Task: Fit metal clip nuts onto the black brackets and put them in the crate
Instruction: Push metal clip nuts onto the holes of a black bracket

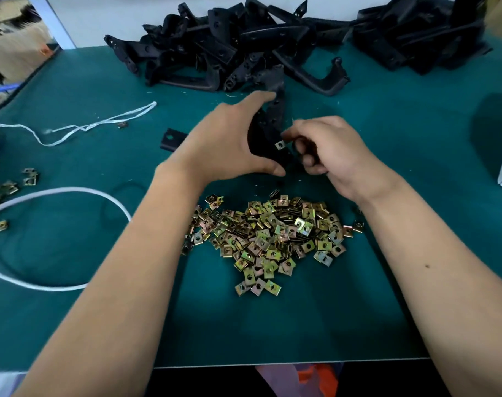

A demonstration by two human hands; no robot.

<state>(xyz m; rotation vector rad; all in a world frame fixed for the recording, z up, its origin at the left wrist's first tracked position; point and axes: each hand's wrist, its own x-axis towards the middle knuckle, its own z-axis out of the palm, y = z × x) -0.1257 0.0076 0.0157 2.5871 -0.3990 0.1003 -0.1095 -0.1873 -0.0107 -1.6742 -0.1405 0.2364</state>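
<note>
Left hand: your left hand [229,144] wraps the black bracket [272,121], thumb at its near end and fingers over the far side, so the piece stands steady above the mat while the other hand works.
Right hand: your right hand [327,151] has its fingers curled, the fingertips pinching a clip nut [280,145] against the bracket's right edge; it looks as if you are pushing it on from the side.
Clip nut supply: the heap of clip nuts [272,236] lies just near of your hands, between your forearms, probably so that each new one is a short reach.
Bracket stock: the pile of brackets [224,53] sits along the far edge of the green mat [101,96], with a second dark heap [421,32] at far right.
Strays: a small black plate [174,138] lies left of your left hand; a few loose nuts [29,177] and a white cord [72,128] lie at the left.
Crate: not in view, so where the finished bracket goes cannot be told.
Stage: fitting under way, by my reading; placing not yet done.
</note>
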